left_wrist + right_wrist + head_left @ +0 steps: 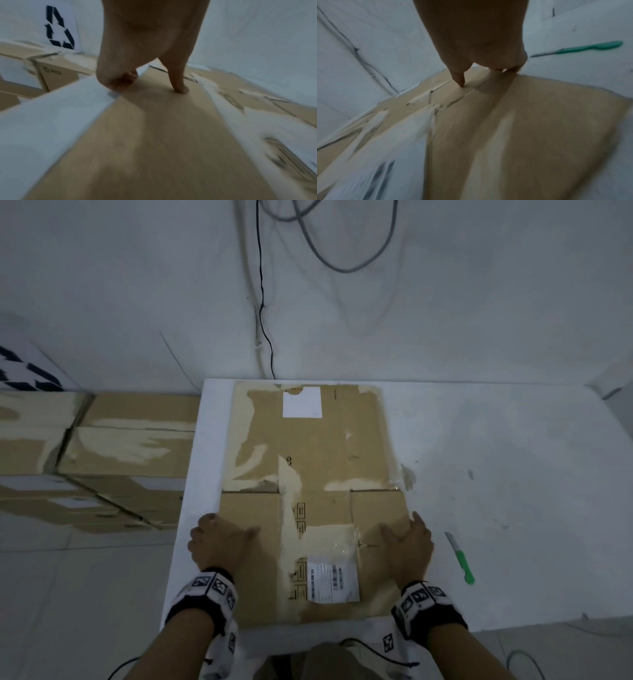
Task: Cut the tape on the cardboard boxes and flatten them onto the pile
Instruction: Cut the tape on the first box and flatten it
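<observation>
The flattened cardboard box (315,501) is spread on the white counter (479,474), its near side edges clasped by the left hand (219,539) and right hand (409,544), thumbs pressed on top, while a green-handled knife (460,558) lies just beside it.

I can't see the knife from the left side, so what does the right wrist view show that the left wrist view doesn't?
Only the right wrist view shows the green-handled knife lying on the white table, and the right hand. Only the left wrist view shows the stacked boxes, the recycling sign and the left hand. Both show the flattened cardboard box, gripped at its edges.
</observation>
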`<state>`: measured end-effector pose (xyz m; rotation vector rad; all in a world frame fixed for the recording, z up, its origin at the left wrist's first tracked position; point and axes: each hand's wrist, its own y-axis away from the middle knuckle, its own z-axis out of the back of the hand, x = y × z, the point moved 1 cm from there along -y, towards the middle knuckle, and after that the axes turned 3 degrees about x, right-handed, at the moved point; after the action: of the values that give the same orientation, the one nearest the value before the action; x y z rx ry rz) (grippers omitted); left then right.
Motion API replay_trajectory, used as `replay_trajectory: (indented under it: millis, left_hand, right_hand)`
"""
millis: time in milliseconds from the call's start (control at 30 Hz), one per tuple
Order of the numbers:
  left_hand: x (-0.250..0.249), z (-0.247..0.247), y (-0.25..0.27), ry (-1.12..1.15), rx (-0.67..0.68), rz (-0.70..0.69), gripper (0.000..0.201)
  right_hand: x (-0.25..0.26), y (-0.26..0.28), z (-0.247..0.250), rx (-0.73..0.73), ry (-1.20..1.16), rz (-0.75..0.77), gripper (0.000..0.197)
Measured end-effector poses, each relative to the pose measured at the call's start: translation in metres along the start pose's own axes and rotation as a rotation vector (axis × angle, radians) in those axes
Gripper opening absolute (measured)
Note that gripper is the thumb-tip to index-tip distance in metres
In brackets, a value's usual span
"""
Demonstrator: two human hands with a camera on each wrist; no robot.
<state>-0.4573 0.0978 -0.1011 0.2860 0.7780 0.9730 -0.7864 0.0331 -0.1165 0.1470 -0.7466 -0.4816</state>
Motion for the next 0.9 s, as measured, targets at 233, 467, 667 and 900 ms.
replay_trajectory:
  millis: [233, 467, 667, 900]
  left_hand:
    - [0.005, 0.019, 0.009, 0.178, 0.179, -0.241, 0.070]
    - [-0.035, 0.009, 0.053, 0.185, -0.029, -0.487, 0.041]
    - [-0.094, -0.006, 0.086, 0.291, 0.039, -0.628, 0.034]
    - [-0.182, -0.068, 0.133, 0.321, 0.151, -0.707, 0.033]
  right_hand:
    - [0.002, -0.012, 0.025, 0.246, -0.056, 0.154, 0.054]
    - [0.033, 0.004, 0.053, 0.183, -0.196, 0.253, 0.050]
    - [0.028, -0.020, 0.131, 0.069, -0.168, 0.243, 0.069]
    - [-0.001, -0.056, 0.237, -0.053, -0.187, 0.218, 0.067]
